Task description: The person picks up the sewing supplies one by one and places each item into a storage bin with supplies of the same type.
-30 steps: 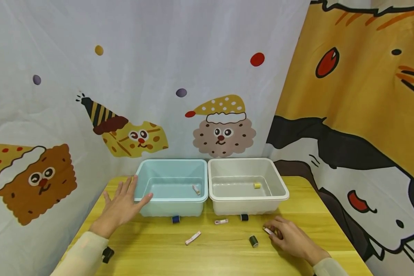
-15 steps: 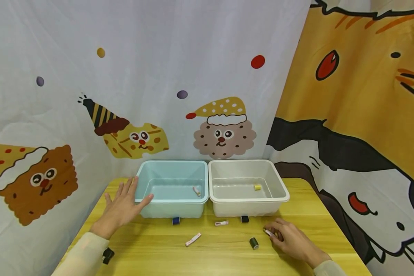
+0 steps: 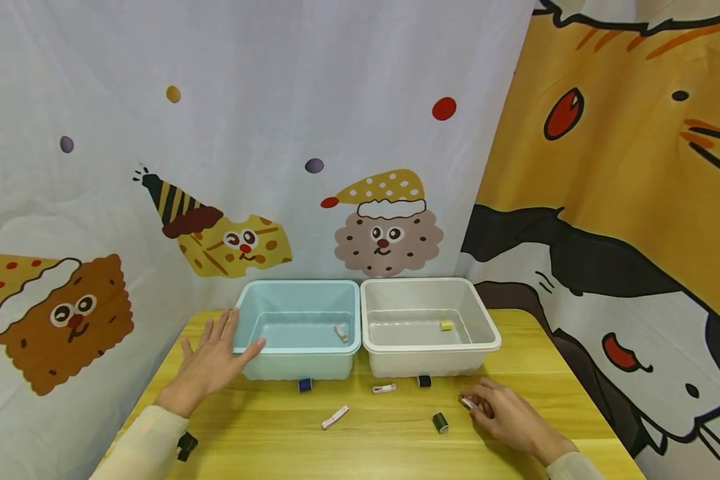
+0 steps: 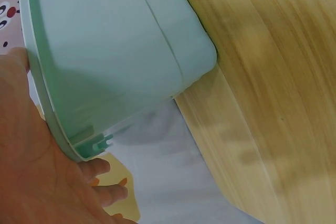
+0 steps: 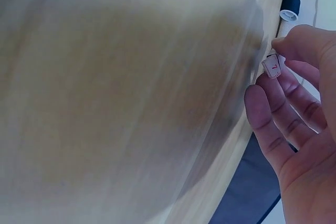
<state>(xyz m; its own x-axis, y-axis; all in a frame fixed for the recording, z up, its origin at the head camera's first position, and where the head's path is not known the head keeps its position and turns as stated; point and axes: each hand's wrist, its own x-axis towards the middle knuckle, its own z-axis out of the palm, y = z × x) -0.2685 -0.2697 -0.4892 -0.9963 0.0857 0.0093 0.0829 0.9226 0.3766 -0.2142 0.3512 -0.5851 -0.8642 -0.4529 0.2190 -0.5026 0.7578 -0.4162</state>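
- Fingers of my left hand (image 3: 207, 370) were straight and spread, thumb over the rim of the pale-blue plastic bin (image 3: 297, 367).
- Before that bin lay a blue thread spool (image 3: 305, 385); a pinkish strip (image 3: 341, 333) lay inside.
- Two folded strips (image 3: 335, 418) rested on the wooden table (image 3: 264, 447).
- The off-white bin (image 3: 429, 363) held a yellow spool (image 3: 446, 326); black (image 3: 424, 381) and dark green spools (image 3: 441, 423) lay before it.
- My right hand (image 3: 510, 413) pinched a folded tape measure (image 3: 469, 403) right of the green one.
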